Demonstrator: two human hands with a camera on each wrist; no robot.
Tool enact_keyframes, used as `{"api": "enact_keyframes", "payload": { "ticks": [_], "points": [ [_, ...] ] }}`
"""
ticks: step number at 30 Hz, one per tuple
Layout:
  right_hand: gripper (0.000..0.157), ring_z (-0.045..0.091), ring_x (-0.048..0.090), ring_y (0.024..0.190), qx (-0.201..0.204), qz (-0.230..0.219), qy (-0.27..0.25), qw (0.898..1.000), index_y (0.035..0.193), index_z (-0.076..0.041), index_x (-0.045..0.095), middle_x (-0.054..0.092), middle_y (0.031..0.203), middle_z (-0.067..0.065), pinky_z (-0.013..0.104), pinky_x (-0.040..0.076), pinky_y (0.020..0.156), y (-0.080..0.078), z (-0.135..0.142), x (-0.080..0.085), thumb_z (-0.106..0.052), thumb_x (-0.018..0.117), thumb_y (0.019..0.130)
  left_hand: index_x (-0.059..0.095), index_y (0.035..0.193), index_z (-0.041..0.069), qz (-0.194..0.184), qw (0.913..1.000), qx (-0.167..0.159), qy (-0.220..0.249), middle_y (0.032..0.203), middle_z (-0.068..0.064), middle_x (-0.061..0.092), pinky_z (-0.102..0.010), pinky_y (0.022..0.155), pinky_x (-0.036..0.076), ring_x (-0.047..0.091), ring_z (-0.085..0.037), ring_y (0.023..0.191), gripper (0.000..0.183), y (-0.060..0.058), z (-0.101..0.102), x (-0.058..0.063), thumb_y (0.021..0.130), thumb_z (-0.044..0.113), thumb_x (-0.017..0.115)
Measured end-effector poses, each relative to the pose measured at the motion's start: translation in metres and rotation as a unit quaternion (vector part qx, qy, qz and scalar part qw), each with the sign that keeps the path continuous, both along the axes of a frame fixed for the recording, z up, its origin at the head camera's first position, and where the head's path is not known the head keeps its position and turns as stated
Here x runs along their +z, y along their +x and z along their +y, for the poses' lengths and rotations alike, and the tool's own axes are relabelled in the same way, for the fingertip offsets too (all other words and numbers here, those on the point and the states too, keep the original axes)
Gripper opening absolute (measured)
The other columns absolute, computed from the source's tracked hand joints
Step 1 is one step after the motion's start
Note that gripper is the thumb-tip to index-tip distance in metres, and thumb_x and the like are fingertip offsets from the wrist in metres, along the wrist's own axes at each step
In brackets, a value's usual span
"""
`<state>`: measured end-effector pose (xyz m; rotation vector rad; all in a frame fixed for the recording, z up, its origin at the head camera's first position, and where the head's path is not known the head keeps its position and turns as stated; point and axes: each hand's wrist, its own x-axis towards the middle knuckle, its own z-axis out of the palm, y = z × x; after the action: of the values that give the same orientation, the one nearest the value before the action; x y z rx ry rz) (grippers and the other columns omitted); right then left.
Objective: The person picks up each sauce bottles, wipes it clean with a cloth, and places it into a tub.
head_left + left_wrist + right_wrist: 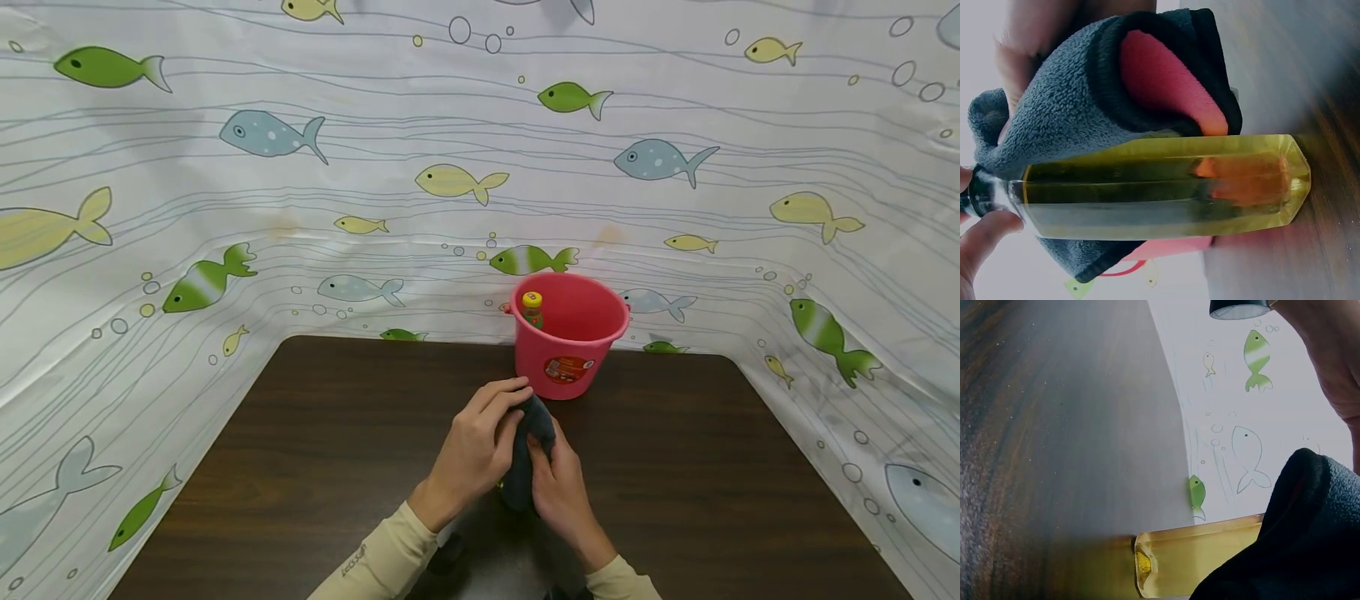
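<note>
My left hand (476, 437) pinches a glass bottle (1147, 194) at its dark-capped neck, thumb on one side and a finger on the other. The faceted bottle holds clear yellow liquid and stands with its base close over the table. A grey towel (1054, 112) with black edging and a pink reverse wraps partly round the bottle's side. Through that towel my right hand (564, 487) grips the bottle, thumb bent over the cloth. From the head view, hands and towel hide most of the bottle.
Just beyond the hands stands a pink bucket (531, 367) with a red label. Inside it is a small bottle (532, 310) with a yellow cap. The dark wooden table (337, 450) is bordered at the back and sides by a white fish-print curtain (450, 108).
</note>
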<state>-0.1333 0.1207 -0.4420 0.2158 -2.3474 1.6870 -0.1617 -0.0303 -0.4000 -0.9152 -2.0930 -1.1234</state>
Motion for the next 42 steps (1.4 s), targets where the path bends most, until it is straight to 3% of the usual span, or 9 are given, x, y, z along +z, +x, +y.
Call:
{"api": "enact_keyframes", "payload": {
  "ticks": [7, 14, 22, 25, 33, 38, 40, 42],
  "points": [
    [0.040, 0.031, 0.070, 0.121, 0.001, 0.005, 0.011, 1.000, 0.151, -0.006, 0.051, 0.068, 0.139, 0.021, 0.044, 0.062, 0.098, 0.001, 0.002, -0.003, -0.014, 0.049, 0.113, 0.071, 0.132, 0.002, 0.000, 1.0000, 0.001, 0.000, 0.139, -0.012, 0.067, -0.035, 0.109, 0.055, 0.067, -0.023, 0.130, 0.031, -0.001, 0.001, -0.002, 0.101, 0.001, 0.068],
    [0.041, 0.037, 0.068, 0.128, -0.003, -0.025, 0.009, 1.000, 0.153, -0.004, 0.050, 0.064, 0.144, 0.024, 0.054, 0.059, 0.103, 0.003, 0.003, -0.009, -0.015, 0.047, 0.114, 0.071, 0.132, 0.002, -0.006, 1.0000, 0.000, 0.001, 0.139, -0.012, 0.067, -0.033, 0.109, 0.054, 0.068, -0.023, 0.129, 0.032, 0.000, 0.001, -0.002, 0.100, 0.001, 0.069],
    [0.030, 0.031, 0.068, 0.122, -0.012, -0.088, 0.018, 0.996, 0.136, 0.002, 0.061, 0.071, 0.131, 0.020, 0.042, 0.058, 0.098, 0.007, 0.005, -0.023, -0.012, 0.049, 0.112, 0.071, 0.130, 0.000, 0.026, 0.9996, 0.005, 0.004, 0.137, -0.016, 0.068, -0.036, 0.102, 0.060, 0.070, -0.025, 0.125, 0.033, -0.001, 0.002, -0.003, 0.097, -0.003, 0.071],
    [0.027, 0.031, 0.068, 0.121, -0.003, -0.096, 0.020, 0.995, 0.131, 0.002, 0.062, 0.072, 0.129, 0.020, 0.044, 0.057, 0.098, 0.007, 0.007, -0.029, -0.012, 0.049, 0.112, 0.071, 0.129, -0.001, 0.031, 0.9995, 0.006, 0.006, 0.136, -0.017, 0.068, -0.035, 0.099, 0.061, 0.070, -0.026, 0.124, 0.033, -0.001, 0.002, -0.003, 0.097, -0.003, 0.071],
    [0.019, 0.034, 0.069, 0.121, 0.003, -0.087, 0.071, 0.994, 0.120, -0.001, 0.065, 0.074, 0.124, 0.018, 0.049, 0.057, 0.097, 0.005, 0.012, -0.033, -0.011, 0.051, 0.111, 0.071, 0.129, 0.000, 0.028, 0.9995, 0.014, 0.009, 0.138, -0.013, 0.067, -0.031, 0.097, 0.062, 0.070, -0.024, 0.122, 0.031, -0.002, 0.003, -0.003, 0.098, -0.001, 0.070],
    [0.021, 0.039, 0.069, 0.122, 0.011, -0.080, 0.099, 0.992, 0.118, -0.005, 0.067, 0.074, 0.126, 0.020, 0.055, 0.058, 0.097, 0.005, 0.016, -0.035, -0.018, 0.052, 0.111, 0.071, 0.129, 0.000, 0.020, 0.9997, 0.014, 0.009, 0.138, -0.013, 0.067, -0.031, 0.097, 0.062, 0.070, -0.024, 0.123, 0.030, -0.001, 0.003, -0.004, 0.099, 0.000, 0.069],
    [0.024, 0.042, 0.069, 0.121, 0.013, -0.068, 0.108, 0.992, 0.118, -0.005, 0.068, 0.074, 0.125, 0.022, 0.057, 0.059, 0.095, 0.004, 0.018, -0.040, -0.021, 0.052, 0.112, 0.071, 0.129, 0.000, 0.017, 0.9997, 0.014, 0.010, 0.138, -0.013, 0.067, -0.031, 0.098, 0.062, 0.070, -0.024, 0.123, 0.030, 0.000, 0.003, -0.004, 0.099, 0.000, 0.069],
    [0.024, 0.040, 0.072, 0.115, 0.024, -0.036, 0.125, 0.991, 0.119, -0.009, 0.069, 0.076, 0.121, 0.021, 0.051, 0.061, 0.089, -0.003, 0.026, -0.060, -0.024, 0.051, 0.112, 0.071, 0.129, 0.000, 0.018, 0.9996, 0.015, 0.012, 0.138, -0.013, 0.067, -0.031, 0.097, 0.062, 0.070, -0.024, 0.123, 0.030, 0.000, 0.003, -0.004, 0.099, 0.000, 0.069]
  ]
}}
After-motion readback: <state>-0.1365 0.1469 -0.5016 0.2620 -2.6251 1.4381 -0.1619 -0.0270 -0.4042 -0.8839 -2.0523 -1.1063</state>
